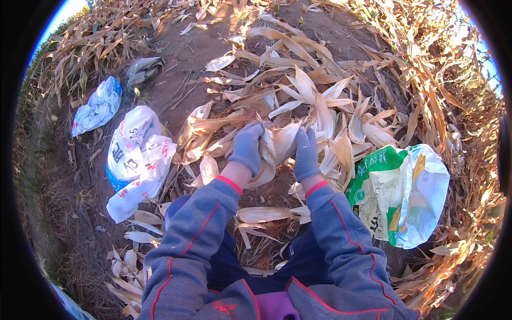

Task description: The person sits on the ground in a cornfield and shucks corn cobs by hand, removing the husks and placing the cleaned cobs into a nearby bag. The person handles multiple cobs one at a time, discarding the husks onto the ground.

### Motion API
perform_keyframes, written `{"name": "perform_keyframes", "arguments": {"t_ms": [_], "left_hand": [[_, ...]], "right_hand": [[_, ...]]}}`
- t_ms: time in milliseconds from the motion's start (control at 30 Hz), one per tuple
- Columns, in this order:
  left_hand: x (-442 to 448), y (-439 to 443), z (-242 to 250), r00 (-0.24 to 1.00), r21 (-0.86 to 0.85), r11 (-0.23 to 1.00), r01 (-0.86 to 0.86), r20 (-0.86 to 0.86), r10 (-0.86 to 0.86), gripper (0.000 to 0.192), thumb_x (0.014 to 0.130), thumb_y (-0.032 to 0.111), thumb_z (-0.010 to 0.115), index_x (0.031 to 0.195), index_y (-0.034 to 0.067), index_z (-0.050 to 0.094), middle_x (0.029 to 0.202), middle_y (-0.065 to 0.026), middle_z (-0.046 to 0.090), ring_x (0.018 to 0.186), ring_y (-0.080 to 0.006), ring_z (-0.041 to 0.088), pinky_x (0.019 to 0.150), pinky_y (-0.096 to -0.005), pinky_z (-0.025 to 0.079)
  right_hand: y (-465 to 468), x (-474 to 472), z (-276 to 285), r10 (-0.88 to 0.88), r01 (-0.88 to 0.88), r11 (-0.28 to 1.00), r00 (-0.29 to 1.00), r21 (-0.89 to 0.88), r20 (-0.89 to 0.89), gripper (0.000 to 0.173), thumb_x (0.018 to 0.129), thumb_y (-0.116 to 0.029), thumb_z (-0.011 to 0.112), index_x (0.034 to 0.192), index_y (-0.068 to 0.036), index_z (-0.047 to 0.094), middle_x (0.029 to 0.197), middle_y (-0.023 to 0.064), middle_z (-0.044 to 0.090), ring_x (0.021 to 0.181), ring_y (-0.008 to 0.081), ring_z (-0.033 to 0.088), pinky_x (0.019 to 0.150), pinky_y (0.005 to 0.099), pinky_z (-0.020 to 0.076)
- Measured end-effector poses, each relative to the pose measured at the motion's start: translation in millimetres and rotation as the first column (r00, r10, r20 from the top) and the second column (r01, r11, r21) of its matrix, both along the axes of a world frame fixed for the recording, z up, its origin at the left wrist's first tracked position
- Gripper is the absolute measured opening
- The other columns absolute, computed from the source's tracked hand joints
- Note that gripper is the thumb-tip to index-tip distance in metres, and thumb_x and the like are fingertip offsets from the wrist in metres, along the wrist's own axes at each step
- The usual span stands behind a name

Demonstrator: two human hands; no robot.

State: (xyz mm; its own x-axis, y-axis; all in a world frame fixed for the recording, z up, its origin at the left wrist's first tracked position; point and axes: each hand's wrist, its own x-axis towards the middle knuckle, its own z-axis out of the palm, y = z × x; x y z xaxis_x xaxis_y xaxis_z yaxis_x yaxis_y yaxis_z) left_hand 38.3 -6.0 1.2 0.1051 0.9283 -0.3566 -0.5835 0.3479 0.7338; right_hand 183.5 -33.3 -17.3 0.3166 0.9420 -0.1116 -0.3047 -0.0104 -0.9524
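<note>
A corn ear (pixel 285 141) in dry, pale husk lies across between my two gloved hands. My left hand (pixel 247 147), in a grey knit glove, grips its husk at the left side. My right hand (pixel 306 153), gloved alike, holds the right end, its fingers partly hidden behind the ear. Loose husk leaves hang under my left hand. Just left of that hand, a pale corn ear (pixel 209 169) stands among the husks. Another husk-covered ear (pixel 262 215) rests on the ground between my legs. Beyond my right hand are peeled-back husks (pixel 320 100).
A white printed plastic sack (pixel 138 160) sits to the left, with a smaller crumpled bag (pixel 98 106) farther off. At right lies a green and white sack (pixel 400 196). Dry corn stalks (pixel 420 68) are heaped along the right side. Bare soil (pixel 188 52) shows ahead.
</note>
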Motion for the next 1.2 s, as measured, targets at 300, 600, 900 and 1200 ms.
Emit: {"name": "perform_keyframes", "arguments": {"t_ms": [300, 600, 900, 1200], "left_hand": [[3, -3, -11, 0.992, 0.082, 0.988, 0.128, -0.027, -0.126, 0.017, 0.091, 0.008, 0.050, 0.098, 0.004, 0.065, 0.090, -0.0034, 0.063, 0.079, -0.0124, 0.060, 0.073, -0.0268, 0.050], [3, 0, -28, 0.847, 0.459, 0.849, 0.264, -0.531, 0.024, 0.013, 0.087, 0.015, 0.065, 0.096, 0.005, 0.066, 0.089, 0.0003, 0.061, 0.080, -0.0071, 0.054, 0.072, -0.0250, 0.046], [15, -9, 3, 0.821, 0.282, 0.907, 0.313, -0.560, -0.110, 0.020, 0.081, 0.019, 0.074, 0.092, 0.004, 0.067, 0.080, 0.0000, 0.064, 0.073, -0.0085, 0.057, 0.068, -0.0263, 0.048], [-26, -12, -4, 0.224, 0.299, 0.766, 0.569, -0.953, 0.205, 0.021, 0.082, 0.026, 0.068, 0.089, 0.007, 0.061, 0.077, -0.0173, 0.064, 0.071, -0.0310, 0.064, 0.065, -0.0395, 0.049]], "right_hand": [[18, 20, -24, 0.051, 0.005, 0.993, 0.883, -0.118, 0.467, 0.035, 0.082, -0.017, 0.064, 0.107, 0.000, 0.046, 0.090, 0.0127, 0.060, 0.080, 0.0204, 0.058, 0.071, 0.0345, 0.0490], [19, 12, -41, -0.056, 0.055, 0.998, 0.848, 0.019, 0.526, 0.046, 0.079, -0.013, 0.072, 0.113, -0.002, 0.043, 0.090, 0.0140, 0.064, 0.078, 0.0243, 0.064, 0.070, 0.0353, 0.0513], [6, 13, 19, 0.110, 0.057, 0.983, 0.582, -0.176, 0.805, 0.067, 0.071, -0.038, 0.077, 0.117, -0.002, 0.046, 0.096, 0.0234, 0.066, 0.089, 0.0399, 0.065, 0.079, 0.0435, 0.0504], [29, 104, 13, -0.347, 0.311, 0.937, 0.778, 0.159, 0.524, 0.056, 0.070, -0.030, 0.080, 0.106, 0.003, 0.053, 0.095, 0.0180, 0.065, 0.084, 0.0264, 0.065, 0.076, 0.0361, 0.0515]]}}
